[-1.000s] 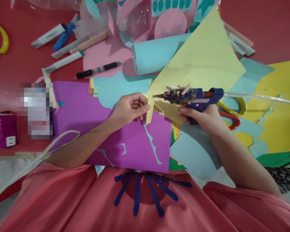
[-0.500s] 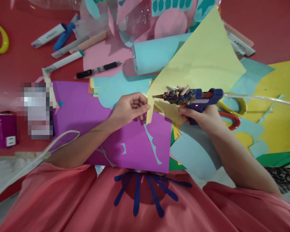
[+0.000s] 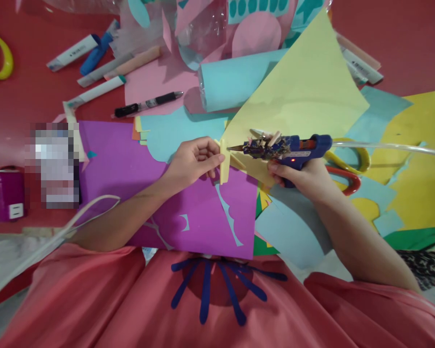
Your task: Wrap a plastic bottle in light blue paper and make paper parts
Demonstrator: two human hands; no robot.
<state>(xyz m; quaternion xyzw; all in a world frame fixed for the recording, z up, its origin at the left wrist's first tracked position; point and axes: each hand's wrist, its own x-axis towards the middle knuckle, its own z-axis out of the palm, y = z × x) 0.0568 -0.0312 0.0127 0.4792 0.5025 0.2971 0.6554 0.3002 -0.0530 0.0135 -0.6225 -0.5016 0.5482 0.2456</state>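
Observation:
Between the thumb and fingers of my left hand is a small folded strip of yellow paper, held upright above the purple sheet. My right hand is wrapped round the handle of a blue glue gun, whose red light is on. Paper scraps and glue strings cling to the gun's front. Its nozzle points left, at or very close to the upper part of the strip; whether they touch I cannot tell. A clear glue stick runs out of the gun's back.
Scissors with yellow and red handles lie beside my right wrist. Behind my hands are a large pale yellow sheet, a light blue roll and a black pen. Several markers lie at the back left, near a purple power socket.
My right hand has brought the glue gun slightly left and down, its nozzle now nearer the yellow strip. The strip has turned a little in my left hand.

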